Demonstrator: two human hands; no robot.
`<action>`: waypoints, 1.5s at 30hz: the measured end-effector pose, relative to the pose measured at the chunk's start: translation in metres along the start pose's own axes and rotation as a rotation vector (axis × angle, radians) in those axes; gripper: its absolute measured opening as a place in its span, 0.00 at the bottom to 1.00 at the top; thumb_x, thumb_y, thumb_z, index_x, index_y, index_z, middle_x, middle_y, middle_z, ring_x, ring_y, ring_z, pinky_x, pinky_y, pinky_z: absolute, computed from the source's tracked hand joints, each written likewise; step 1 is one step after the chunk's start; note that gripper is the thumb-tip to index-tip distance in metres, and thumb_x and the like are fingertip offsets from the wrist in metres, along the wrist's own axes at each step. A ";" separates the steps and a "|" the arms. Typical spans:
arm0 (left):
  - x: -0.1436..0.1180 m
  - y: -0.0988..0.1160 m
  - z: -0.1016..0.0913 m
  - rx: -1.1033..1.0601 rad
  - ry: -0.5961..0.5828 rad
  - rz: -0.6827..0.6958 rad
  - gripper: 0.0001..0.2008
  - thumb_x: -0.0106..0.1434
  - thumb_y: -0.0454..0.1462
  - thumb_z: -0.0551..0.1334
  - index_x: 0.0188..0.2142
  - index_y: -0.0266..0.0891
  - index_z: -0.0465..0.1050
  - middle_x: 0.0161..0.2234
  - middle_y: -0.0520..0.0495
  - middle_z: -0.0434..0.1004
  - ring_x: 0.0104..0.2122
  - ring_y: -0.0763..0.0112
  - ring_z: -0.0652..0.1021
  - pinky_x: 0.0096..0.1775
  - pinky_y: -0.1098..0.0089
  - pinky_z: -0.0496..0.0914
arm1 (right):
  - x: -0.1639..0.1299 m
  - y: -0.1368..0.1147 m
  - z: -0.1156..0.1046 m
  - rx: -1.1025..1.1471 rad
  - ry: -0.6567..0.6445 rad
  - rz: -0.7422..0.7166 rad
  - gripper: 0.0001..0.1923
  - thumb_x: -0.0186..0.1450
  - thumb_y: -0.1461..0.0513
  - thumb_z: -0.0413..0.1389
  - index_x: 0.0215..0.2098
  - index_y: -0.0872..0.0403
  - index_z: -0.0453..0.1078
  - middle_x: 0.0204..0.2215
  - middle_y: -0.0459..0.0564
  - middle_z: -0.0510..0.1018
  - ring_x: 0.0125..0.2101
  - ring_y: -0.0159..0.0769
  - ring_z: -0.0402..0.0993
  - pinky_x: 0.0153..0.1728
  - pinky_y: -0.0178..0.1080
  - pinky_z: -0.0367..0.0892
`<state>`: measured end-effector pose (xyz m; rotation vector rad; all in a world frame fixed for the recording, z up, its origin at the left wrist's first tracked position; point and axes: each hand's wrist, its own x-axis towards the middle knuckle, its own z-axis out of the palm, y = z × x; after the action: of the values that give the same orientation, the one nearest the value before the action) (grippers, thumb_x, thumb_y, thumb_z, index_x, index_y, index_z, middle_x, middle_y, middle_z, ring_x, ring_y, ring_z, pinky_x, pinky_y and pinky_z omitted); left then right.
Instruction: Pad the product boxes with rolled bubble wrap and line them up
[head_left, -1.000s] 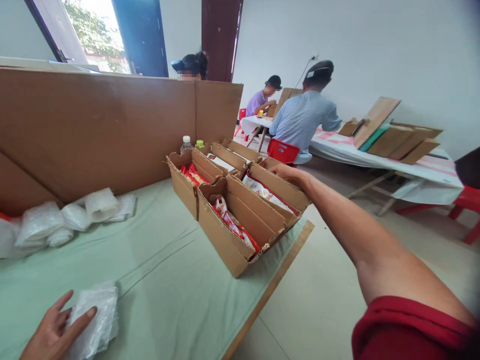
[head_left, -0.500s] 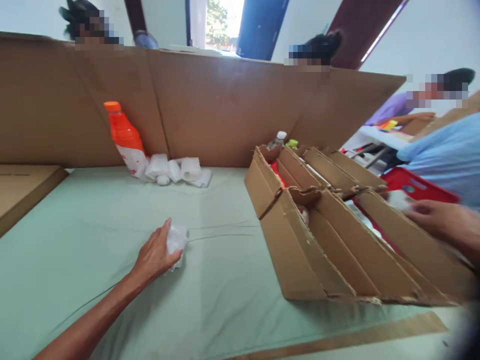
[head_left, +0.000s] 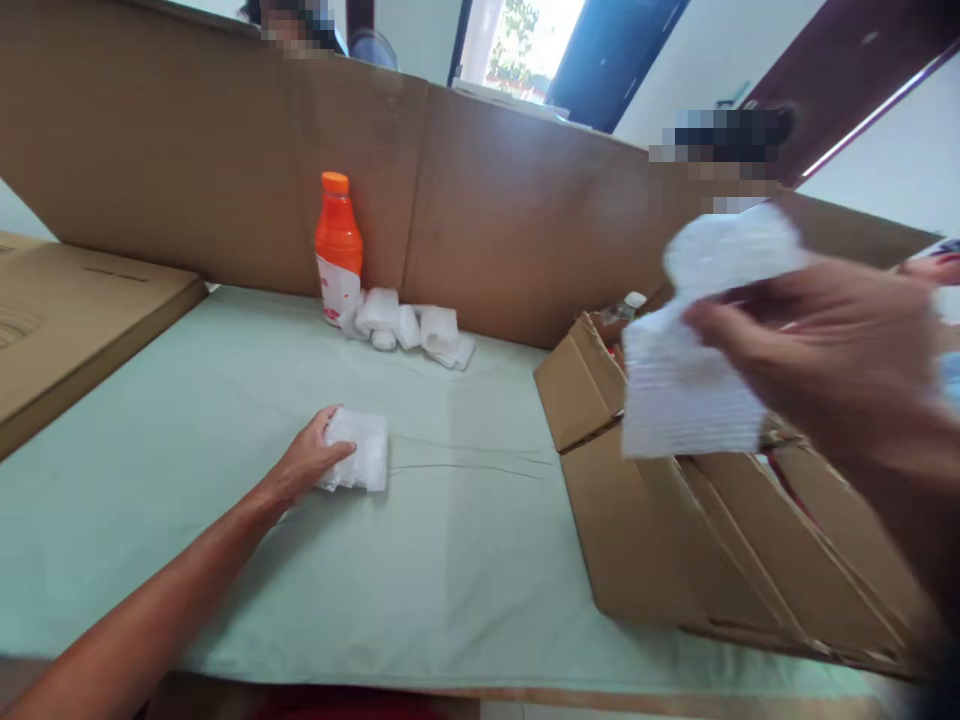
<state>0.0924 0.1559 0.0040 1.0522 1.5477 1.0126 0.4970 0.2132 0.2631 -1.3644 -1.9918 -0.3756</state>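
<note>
My left hand [head_left: 309,458] is closed on a small stack of white bubble-wrap pieces [head_left: 367,450], its thumb on top, just above the green cloth. In my right hand [head_left: 840,350] a white bubble-wrap sheet [head_left: 686,400] is pinched between thumb and fingers. That sheet is raised in front of the divided cardboard box [head_left: 637,530] and hides part of it. Blur softens the right hand a little. Several folded white foam pieces [head_left: 439,330] lie at the back of the table, beside an upright orange bottle [head_left: 339,240] with a white label.
A tall cardboard panel [head_left: 510,220] stands along the back edge. At the left lies a flat cardboard box [head_left: 97,310]. Green cloth [head_left: 480,560] covers the table. A clear bottle with a white cap [head_left: 634,300] shows behind the divided box. People are beyond the panel.
My right hand has lifted from the box's right side, bringing the bubble-wrap sheet up and leftward. My left hand keeps its stack, now turned to show more of it. The camera view has swung.
</note>
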 end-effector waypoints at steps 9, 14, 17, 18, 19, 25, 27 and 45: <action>0.023 -0.009 -0.070 -0.252 0.159 -0.073 0.46 0.48 0.53 0.71 0.62 0.35 0.65 0.57 0.32 0.73 0.56 0.46 0.74 0.57 0.54 0.67 | 0.025 -0.116 0.190 0.413 -0.485 0.091 0.06 0.57 0.60 0.58 0.26 0.55 0.71 0.22 0.43 0.72 0.24 0.29 0.64 0.28 0.35 0.57; 0.027 -0.019 -0.079 -0.412 0.147 -0.090 0.43 0.50 0.58 0.68 0.59 0.36 0.67 0.55 0.36 0.76 0.54 0.49 0.77 0.55 0.57 0.69 | 0.020 -0.137 0.273 0.284 -0.698 0.132 0.05 0.57 0.61 0.58 0.24 0.54 0.69 0.20 0.42 0.70 0.24 0.30 0.64 0.28 0.34 0.56; 0.025 -0.017 -0.079 -0.467 0.122 -0.130 0.43 0.49 0.55 0.71 0.60 0.37 0.66 0.54 0.36 0.77 0.54 0.48 0.77 0.54 0.57 0.70 | 0.024 -0.145 0.300 0.236 -0.709 0.136 0.04 0.57 0.62 0.59 0.24 0.54 0.70 0.21 0.43 0.72 0.25 0.30 0.65 0.28 0.34 0.56; 0.024 -0.015 -0.079 -0.472 0.110 -0.145 0.44 0.48 0.54 0.71 0.60 0.37 0.65 0.54 0.36 0.77 0.54 0.48 0.77 0.53 0.58 0.70 | 0.026 -0.146 0.306 0.221 -0.697 0.141 0.04 0.57 0.62 0.59 0.25 0.54 0.71 0.21 0.43 0.72 0.25 0.31 0.66 0.28 0.34 0.56; 0.023 -0.013 -0.079 -0.475 0.098 -0.153 0.45 0.48 0.54 0.72 0.60 0.37 0.65 0.54 0.36 0.77 0.55 0.47 0.77 0.52 0.58 0.71 | 0.029 -0.145 0.311 0.206 -0.680 0.148 0.04 0.58 0.62 0.58 0.26 0.54 0.72 0.22 0.44 0.73 0.26 0.31 0.67 0.28 0.34 0.57; 0.021 -0.010 -0.079 -0.445 0.085 -0.162 0.48 0.47 0.50 0.73 0.64 0.36 0.61 0.58 0.35 0.75 0.56 0.47 0.76 0.55 0.58 0.70 | 0.066 -0.134 0.329 0.111 -0.560 0.195 0.07 0.60 0.62 0.56 0.34 0.53 0.76 0.30 0.48 0.80 0.33 0.37 0.75 0.33 0.36 0.65; 0.022 -0.011 -0.079 -0.432 0.084 -0.156 0.46 0.48 0.50 0.73 0.63 0.37 0.62 0.58 0.36 0.75 0.58 0.47 0.75 0.56 0.59 0.70 | 0.082 -0.132 0.336 0.071 -0.523 0.203 0.08 0.60 0.63 0.56 0.36 0.53 0.78 0.34 0.51 0.82 0.37 0.41 0.77 0.38 0.39 0.67; 0.029 -0.020 -0.084 -0.656 0.089 -0.193 0.38 0.46 0.51 0.74 0.55 0.39 0.72 0.51 0.41 0.80 0.55 0.49 0.77 0.51 0.60 0.71 | -0.050 -0.178 0.311 0.694 -1.097 0.277 0.22 0.64 0.45 0.56 0.36 0.56 0.76 0.28 0.49 0.79 0.24 0.33 0.75 0.29 0.35 0.67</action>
<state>0.0028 0.1686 -0.0069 0.3986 1.2174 1.3144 0.2317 0.2857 0.0284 -1.4316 -2.2811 1.3390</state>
